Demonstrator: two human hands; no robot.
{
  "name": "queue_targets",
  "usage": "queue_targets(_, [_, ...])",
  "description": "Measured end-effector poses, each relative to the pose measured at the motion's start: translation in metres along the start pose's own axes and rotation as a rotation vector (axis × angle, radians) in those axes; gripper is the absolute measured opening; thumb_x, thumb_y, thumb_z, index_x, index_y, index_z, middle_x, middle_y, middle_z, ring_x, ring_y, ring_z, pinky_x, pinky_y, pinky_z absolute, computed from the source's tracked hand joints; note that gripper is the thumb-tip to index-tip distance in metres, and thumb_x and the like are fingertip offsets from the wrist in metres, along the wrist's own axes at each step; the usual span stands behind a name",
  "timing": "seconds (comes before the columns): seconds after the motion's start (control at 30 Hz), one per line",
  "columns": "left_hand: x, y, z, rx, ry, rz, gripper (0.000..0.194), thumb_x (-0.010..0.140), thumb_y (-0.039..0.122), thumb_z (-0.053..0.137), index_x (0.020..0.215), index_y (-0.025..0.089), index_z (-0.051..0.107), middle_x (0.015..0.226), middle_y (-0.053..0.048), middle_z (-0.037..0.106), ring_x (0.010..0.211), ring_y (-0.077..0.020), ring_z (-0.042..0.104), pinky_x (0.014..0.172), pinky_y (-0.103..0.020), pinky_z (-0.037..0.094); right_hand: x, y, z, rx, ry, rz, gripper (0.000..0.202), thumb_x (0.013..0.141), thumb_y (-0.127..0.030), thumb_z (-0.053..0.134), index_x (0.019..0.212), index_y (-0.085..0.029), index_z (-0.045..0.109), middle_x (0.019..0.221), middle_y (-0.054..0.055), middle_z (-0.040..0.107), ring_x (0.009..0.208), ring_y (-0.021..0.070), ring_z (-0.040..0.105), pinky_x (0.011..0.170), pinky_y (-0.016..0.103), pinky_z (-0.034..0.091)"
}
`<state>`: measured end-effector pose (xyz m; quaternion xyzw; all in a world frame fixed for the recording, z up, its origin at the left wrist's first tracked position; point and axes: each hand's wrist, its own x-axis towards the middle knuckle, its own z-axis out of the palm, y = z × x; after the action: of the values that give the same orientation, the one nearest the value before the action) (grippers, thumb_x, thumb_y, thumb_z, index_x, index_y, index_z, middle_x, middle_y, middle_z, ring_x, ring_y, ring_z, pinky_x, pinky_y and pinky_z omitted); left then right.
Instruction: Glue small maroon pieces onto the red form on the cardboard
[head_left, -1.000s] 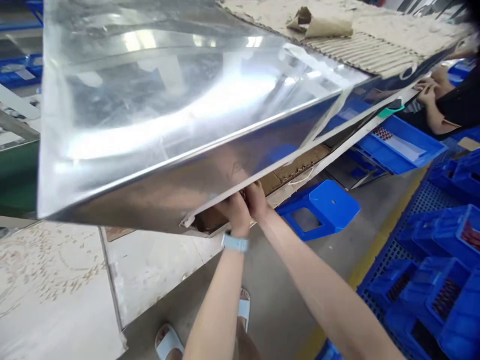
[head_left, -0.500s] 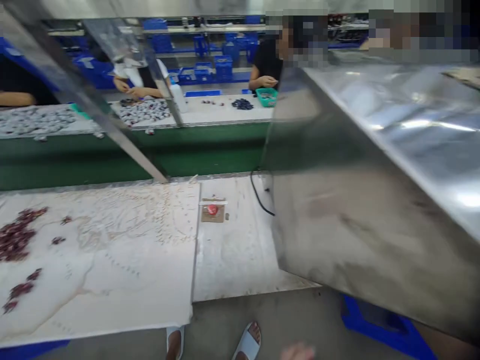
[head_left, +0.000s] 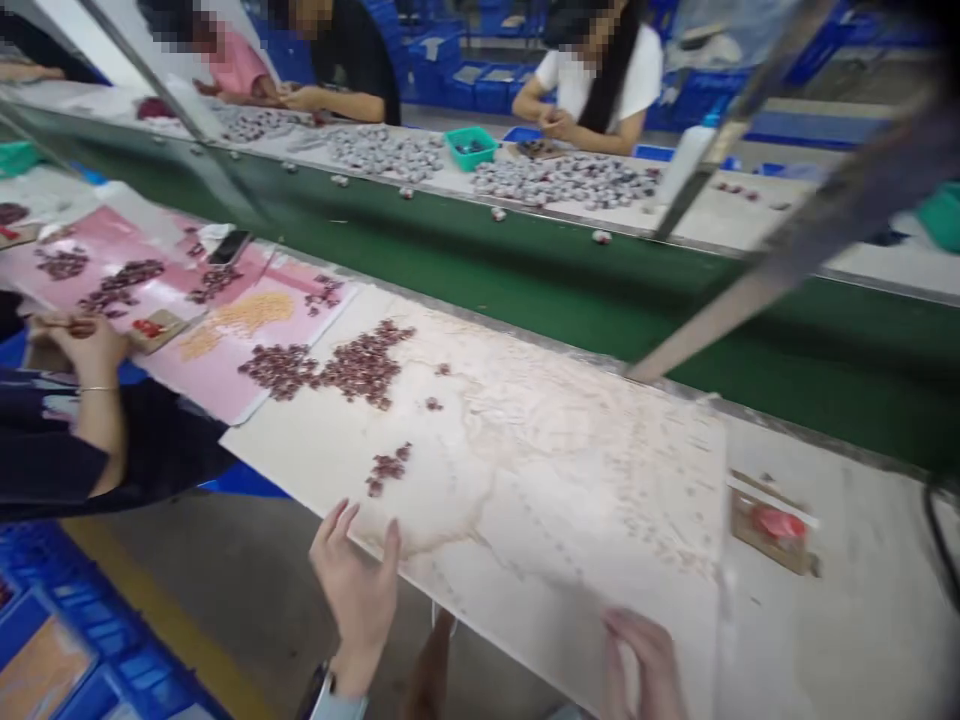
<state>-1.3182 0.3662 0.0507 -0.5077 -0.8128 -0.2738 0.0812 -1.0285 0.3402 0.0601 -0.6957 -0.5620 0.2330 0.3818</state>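
A long tabletop (head_left: 825, 620) runs from the far left toward the near right, with a green conveyor belt (head_left: 525, 270) beyond it and, past that, a second work surface where other people sit sorting small pieces. On the tabletop lies a large pale sheet (head_left: 540, 470), stained and scuffed; its long axis follows the tabletop's run, and its near edge hangs over the tabletop's near side toward the person.

Both hands are at that near edge. The left hand (head_left: 356, 580) sits at the sheet's near-left part, fingers spread and open, palm down, fingertips just over or touching the edge; a watch shows at the wrist. The right hand (head_left: 645, 655) is blurred at the sheet's near-right part, apparently lying on the sheet, and whether it pinches the edge cannot be told. The sheet lies straight ahead of both hands, stretching away and to the left.

The left hand is the nearer one to the small cluster of dark red pieces (head_left: 388, 468) just beyond its fingertips. A bigger heap of the same pieces (head_left: 337, 368) lies farther off toward the sheet's far-left corner, next to a pink sheet (head_left: 217, 370) where a co-worker's hands (head_left: 79, 340) are busy. To the right of the pale sheet, a small cardboard pad with a red piece (head_left: 772, 525) rests on the bare tabletop.
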Motion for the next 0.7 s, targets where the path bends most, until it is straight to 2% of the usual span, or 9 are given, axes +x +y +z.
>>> queue_targets(0.07, [0.041,-0.024,0.024,0.036,-0.146,0.064,0.07,0.089,0.052,0.065,0.143,0.013,0.044,0.15,-0.019,0.042,0.142,-0.0342,0.04,0.114,-0.058,0.04,0.033,-0.032,0.072,0.042,-0.312,-0.277,0.034,0.102,-0.032,0.049,0.134,-0.031,0.059,0.121,0.012,0.068,0.111,0.0296,0.068,0.089,0.048,0.06])
queue_targets(0.1, [0.056,-0.032,0.035,0.039,-0.236,0.135,0.073,0.089,0.055,0.064,0.146,0.015,0.042,0.156,-0.018,0.037,0.147,-0.0348,0.035,0.117,-0.06,0.036,0.054,-0.046,0.109,0.034,-0.399,-0.345,0.036,0.101,-0.032,0.05,0.137,-0.03,0.058,0.133,0.012,0.063,0.122,0.029,0.063,0.097,0.048,0.058])
queue_targets(0.13, [0.067,-0.037,0.046,0.04,-0.316,0.203,0.075,0.09,0.056,0.063,0.15,0.018,0.04,0.159,-0.016,0.034,0.15,-0.0345,0.03,0.121,-0.061,0.031,0.075,-0.059,0.144,0.014,-0.429,-0.373,0.039,0.102,-0.032,0.049,0.14,-0.029,0.055,0.143,0.012,0.057,0.133,0.0286,0.056,0.106,0.049,0.052])
queue_targets(0.2, [0.083,-0.044,0.064,0.033,-0.416,0.298,0.075,0.092,0.057,0.059,0.154,0.021,0.035,0.163,-0.013,0.029,0.153,-0.0323,0.025,0.123,-0.06,0.027,0.115,-0.077,0.207,-0.046,-0.455,-0.408,0.046,0.102,-0.035,0.047,0.147,-0.026,0.049,0.156,0.011,0.046,0.148,0.0296,0.038,0.121,0.057,0.033])
queue_targets(0.3, [0.099,-0.052,0.082,0.024,-0.466,0.317,0.076,0.094,0.06,0.054,0.155,0.02,0.033,0.164,-0.012,0.027,0.154,-0.0307,0.025,0.124,-0.057,0.027,0.155,-0.093,0.274,-0.156,-0.453,-0.43,0.053,0.103,-0.037,0.044,0.154,-0.02,0.041,0.164,0.014,0.033,0.156,0.032,0.02,0.125,0.063,0.012])
queue_targets(0.37, [0.113,-0.058,0.09,0.026,-0.458,0.284,0.071,0.097,0.056,0.051,0.156,0.02,0.032,0.165,-0.011,0.025,0.154,-0.0297,0.024,0.125,-0.057,0.026,0.167,-0.1,0.3,-0.219,-0.451,-0.443,0.056,0.104,-0.039,0.042,0.155,-0.017,0.038,0.166,0.015,0.029,0.156,0.0329,0.016,0.125,0.063,0.008])
queue_targets(0.43, [0.13,-0.067,0.098,0.036,-0.431,0.227,0.071,0.098,0.054,0.05,0.157,0.021,0.03,0.166,-0.011,0.022,0.155,-0.0299,0.02,0.126,-0.058,0.023,0.175,-0.109,0.318,-0.262,-0.453,-0.464,0.058,0.104,-0.042,0.041,0.156,-0.017,0.036,0.167,0.016,0.026,0.157,0.0328,0.014,0.125,0.063,0.007])
queue_targets(0.6, [0.175,-0.09,0.113,0.054,-0.351,0.078,0.089,0.091,0.067,0.052,0.16,0.019,0.022,0.168,-0.013,0.013,0.157,-0.0341,0.01,0.126,-0.06,0.016,0.202,-0.137,0.356,-0.295,-0.458,-0.514,0.061,0.105,-0.048,0.037,0.158,-0.019,0.033,0.168,0.012,0.024,0.158,0.0318,0.007,0.126,0.061,0.004])
queue_targets(0.7, [0.196,-0.099,0.121,0.056,-0.309,0.023,0.092,0.088,0.071,0.054,0.159,0.022,0.024,0.168,-0.012,0.011,0.157,-0.0376,0.002,0.126,-0.065,0.008,0.226,-0.153,0.382,-0.271,-0.469,-0.531,0.059,0.105,-0.05,0.035,0.158,-0.022,0.033,0.167,0.008,0.028,0.158,0.0303,0.007,0.126,0.06,0.002])
